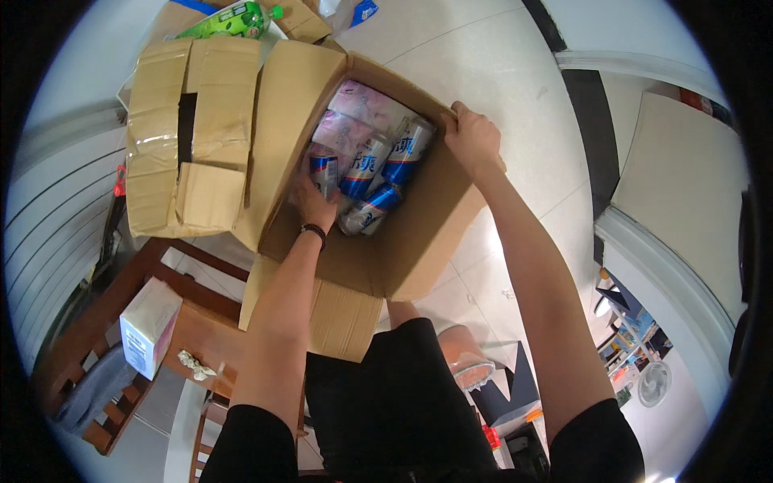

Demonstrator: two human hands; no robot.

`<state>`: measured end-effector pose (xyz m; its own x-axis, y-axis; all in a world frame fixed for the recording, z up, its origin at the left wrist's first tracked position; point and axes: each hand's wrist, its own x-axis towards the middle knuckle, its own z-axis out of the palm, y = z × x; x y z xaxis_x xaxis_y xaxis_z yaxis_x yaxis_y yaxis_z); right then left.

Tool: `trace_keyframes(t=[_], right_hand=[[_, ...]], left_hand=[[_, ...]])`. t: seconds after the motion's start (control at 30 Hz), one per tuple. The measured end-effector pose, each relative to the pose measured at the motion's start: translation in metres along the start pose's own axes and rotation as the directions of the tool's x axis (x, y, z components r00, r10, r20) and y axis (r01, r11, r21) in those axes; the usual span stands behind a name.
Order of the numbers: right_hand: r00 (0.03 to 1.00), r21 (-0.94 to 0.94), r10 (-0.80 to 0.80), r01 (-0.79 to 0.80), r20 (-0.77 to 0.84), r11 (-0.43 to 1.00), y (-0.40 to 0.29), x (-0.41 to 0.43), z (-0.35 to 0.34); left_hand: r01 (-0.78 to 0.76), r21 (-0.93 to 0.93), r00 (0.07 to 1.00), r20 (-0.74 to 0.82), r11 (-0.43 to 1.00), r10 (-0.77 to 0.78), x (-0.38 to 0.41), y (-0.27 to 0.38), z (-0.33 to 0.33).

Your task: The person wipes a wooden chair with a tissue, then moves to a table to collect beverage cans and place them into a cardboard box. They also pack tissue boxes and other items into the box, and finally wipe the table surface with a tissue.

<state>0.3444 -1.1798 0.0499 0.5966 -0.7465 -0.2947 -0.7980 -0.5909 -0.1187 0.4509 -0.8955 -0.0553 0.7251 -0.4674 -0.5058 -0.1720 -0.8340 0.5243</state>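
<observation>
An open cardboard box (pixel 423 241) stands tilted before me. Inside lie pink-and-white packs (pixel 368 105) in clear wrap and several blue-and-silver drink cans (pixel 407 151), some on their sides. My left hand (pixel 315 202) reaches into the box at its left wall, its fingers around a blue-and-silver can (pixel 324 170) that stands near the packs. A dark beaded bracelet is on that wrist. My right hand (pixel 474 136) grips the upper edge of the box's right wall, thumb and fingers on either side of the cardboard.
Left of the box is another taped cardboard box (pixel 223 108), with a green bottle (pixel 232 21) beyond it. A wooden bench (pixel 211 320) at lower left bears a tissue box (pixel 148 326) and crumpled paper (pixel 196 365). A pinkish bin (pixel 462 356) stands near my leg on the tiled floor.
</observation>
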Motion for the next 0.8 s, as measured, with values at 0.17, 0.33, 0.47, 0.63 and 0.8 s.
trace_keyframes(t=[0.17,0.33,0.47,0.63,0.8], right_hand=[[0.998,-0.005,0.009,-0.008,0.067,1.0,-0.003,-0.003,0.0],[0.997,0.059,-0.07,0.071,-0.013,0.996,-0.002,-0.007,0.0],[0.989,0.069,-0.13,0.135,-0.069,0.988,0.0,-0.006,0.001],[0.991,0.071,-0.129,0.132,-0.047,0.989,0.0,-0.004,0.001],[0.992,0.071,-0.114,0.117,-0.047,0.991,0.006,-0.007,0.004]], left_hand=[[-0.414,0.308,0.898,-0.017,0.856,0.44,0.037,0.022,0.005],[-0.536,0.276,0.834,0.025,0.798,0.552,0.101,0.051,0.036],[-0.544,0.46,0.819,0.11,0.701,0.563,0.146,0.067,0.045],[-0.445,0.139,0.855,0.361,0.885,0.373,0.131,0.055,0.048],[-0.191,0.193,0.915,0.391,0.962,0.103,0.103,0.086,0.02]])
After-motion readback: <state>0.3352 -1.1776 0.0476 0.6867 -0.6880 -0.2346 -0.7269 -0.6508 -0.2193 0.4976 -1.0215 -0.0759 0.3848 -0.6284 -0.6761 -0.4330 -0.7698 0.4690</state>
